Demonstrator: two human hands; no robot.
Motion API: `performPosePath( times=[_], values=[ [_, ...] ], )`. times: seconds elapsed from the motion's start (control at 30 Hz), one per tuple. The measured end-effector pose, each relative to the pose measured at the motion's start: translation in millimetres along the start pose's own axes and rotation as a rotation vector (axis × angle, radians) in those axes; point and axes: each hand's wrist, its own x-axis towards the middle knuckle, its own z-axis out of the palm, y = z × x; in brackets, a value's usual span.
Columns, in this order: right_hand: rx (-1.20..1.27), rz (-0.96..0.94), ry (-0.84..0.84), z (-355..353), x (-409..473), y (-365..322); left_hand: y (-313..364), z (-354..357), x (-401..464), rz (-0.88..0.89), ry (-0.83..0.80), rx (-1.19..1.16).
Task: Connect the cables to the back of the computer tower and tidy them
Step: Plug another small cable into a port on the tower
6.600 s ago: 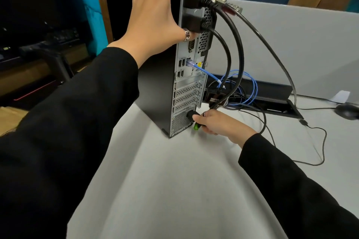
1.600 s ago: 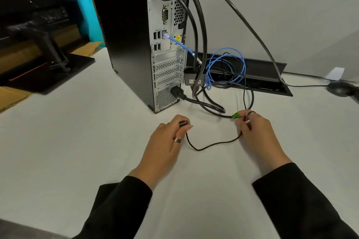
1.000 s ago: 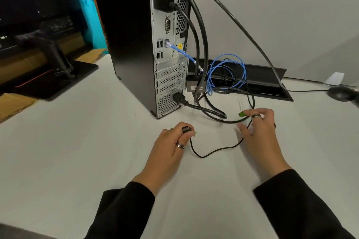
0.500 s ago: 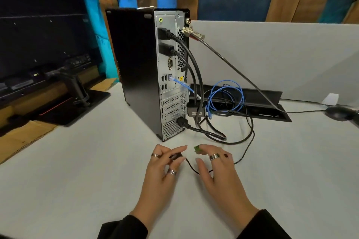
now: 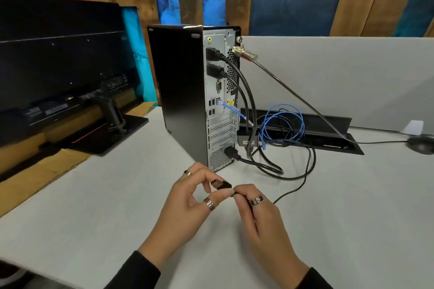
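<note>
USB plug: light, rigid shell on limp thin cable; hold by shell. Left hand pinches plug; right hand pinches cable behind it, above tabletop.

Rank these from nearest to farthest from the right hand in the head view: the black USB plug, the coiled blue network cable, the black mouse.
1. Black USB plug: pinched just left of the right hand.
2. Coiled blue network cable: beyond, behind the tower.
3. Black mouse: far right edge.
</note>
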Motion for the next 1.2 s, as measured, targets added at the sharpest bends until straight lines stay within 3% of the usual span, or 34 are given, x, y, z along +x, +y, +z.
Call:
performPosePath(
  times=[0.33,0.53,0.7,0.83,1.03,1.2],
  values=[
    [-0.156,-0.091,-0.044,-6,6,10,11,-20,7,0.032,-0.171,0.22],
    [-0.1,-0.108,-0.053,-6,9,8,15,-23,8,0.065,-0.179,0.281],
    [0.031,-0.078,-0.011,-4,10,4,23,-19,3,0.066,-0.061,0.152],
    [0.113,-0.028,-0.031,-1,7,4,26,-15,-3,0.073,0.002,0.179],
    [0.137,-0.013,-0.048,-2,8,-1,26,-19,-1,0.062,0.0,0.208],
    [0.062,-0.039,-0.05,-7,7,-8,26,-25,9,-0.026,-0.089,0.042]
  ],
)
